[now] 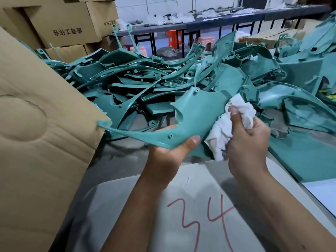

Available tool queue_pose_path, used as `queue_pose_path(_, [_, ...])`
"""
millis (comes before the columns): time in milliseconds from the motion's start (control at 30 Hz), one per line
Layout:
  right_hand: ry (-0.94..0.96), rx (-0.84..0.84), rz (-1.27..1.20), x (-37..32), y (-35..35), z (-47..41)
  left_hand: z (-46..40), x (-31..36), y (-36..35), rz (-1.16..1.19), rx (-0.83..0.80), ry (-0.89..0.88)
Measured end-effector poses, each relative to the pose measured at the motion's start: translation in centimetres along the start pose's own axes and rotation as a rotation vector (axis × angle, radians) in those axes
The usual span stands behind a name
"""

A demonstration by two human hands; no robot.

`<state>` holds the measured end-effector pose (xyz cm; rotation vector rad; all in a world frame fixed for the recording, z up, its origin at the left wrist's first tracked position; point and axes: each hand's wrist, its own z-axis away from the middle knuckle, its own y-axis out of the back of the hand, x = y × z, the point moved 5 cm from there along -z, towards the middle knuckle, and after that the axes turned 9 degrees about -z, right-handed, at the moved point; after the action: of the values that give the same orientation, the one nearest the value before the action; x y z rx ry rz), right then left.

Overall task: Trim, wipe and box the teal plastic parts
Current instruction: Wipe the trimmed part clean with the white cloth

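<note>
My left hand grips the lower edge of a curved teal plastic panel, thumb on top, holding it up in front of me. The panel tapers to a long thin point toward the left. A crumpled white cloth is bunched in my right hand, which presses it against the panel's right side. Behind the panel lies a big heap of teal plastic parts, spread across the floor.
An open cardboard flap stands close on my left. Stacked cardboard boxes rise at the back left. Under my arms is a grey surface marked with a red "34". Long tables and orange stools line the far wall.
</note>
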<state>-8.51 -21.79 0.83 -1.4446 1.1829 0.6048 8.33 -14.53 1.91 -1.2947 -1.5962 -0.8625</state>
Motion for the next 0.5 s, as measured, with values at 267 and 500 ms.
queue_pose_path(267, [0.142, 0.281, 0.243, -0.1, 2.5, -1.4, 0.9, 1.3, -2.4, -0.21, -0.036, -0.202])
queue_pose_path(500, [0.097, -0.002, 0.003, 0.2, 1.0, -1.1, 0.6, 1.6, -1.0, 0.01, 0.163, -0.208])
